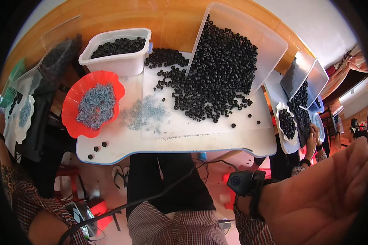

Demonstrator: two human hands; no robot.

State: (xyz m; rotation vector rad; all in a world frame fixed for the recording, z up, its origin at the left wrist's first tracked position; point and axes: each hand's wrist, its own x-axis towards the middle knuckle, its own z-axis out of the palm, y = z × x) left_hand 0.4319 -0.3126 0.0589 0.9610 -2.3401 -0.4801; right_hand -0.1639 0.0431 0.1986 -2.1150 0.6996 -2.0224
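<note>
My right hand (327, 192) is raised close at the lower right, its bare palm facing me. Its fingers run out past the dark rim, so whether they are open or closed is hidden. A black strap with a small black device (242, 182) circles that wrist. My left hand is out of view; a piece of my bare left arm (49, 228) shows at the lower left. In front of me on the white table (184, 143), a clear plastic bin (270, 49) lies tipped, spilling small black ring-shaped parts (216, 77). Neither hand is seen touching them.
A red scalloped bowl (69, 104) holds small bluish clear pieces, with more scattered beside it. Behind stands a white tub (114, 63) of black parts. Co-workers' hands (312, 139) work at the side tables. A black cable (151, 196) crosses before my lap.
</note>
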